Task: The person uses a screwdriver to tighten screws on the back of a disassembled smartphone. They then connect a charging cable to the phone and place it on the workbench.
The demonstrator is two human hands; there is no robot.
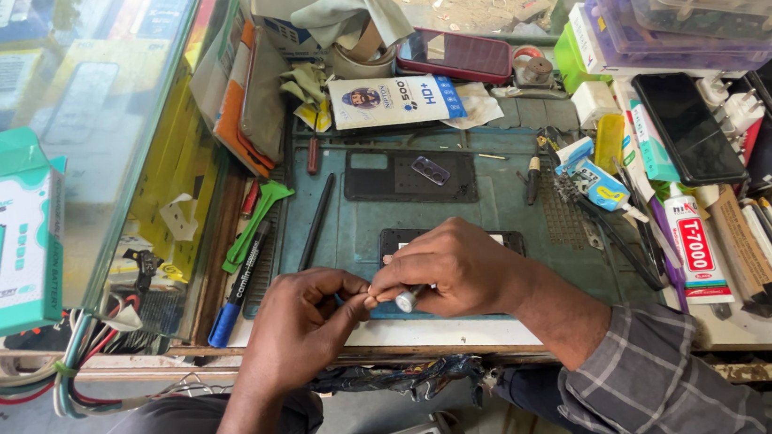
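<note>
the right hand (452, 267) is closed around a small screwdriver (405, 300), its pale butt end poking out below the fingers, and the left hand (306, 321) pinches at its tip side, fingertips meeting; what sits between them is hidden. it looks light, stiff, slim and likely to roll, best held by the handle. just beyond the grip lies a dark phone (407, 239) on the teal mat (507, 201).

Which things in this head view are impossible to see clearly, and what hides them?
- Whatever the left hand pinches: covered by its own fingers.
- The small white-tipped tool in the right hand: only its end shows, the hand hides the rest.
- The dark phone on the teal mat: mostly behind the right hand.
- The clear boxes: cut off by the right and top edges.
</note>
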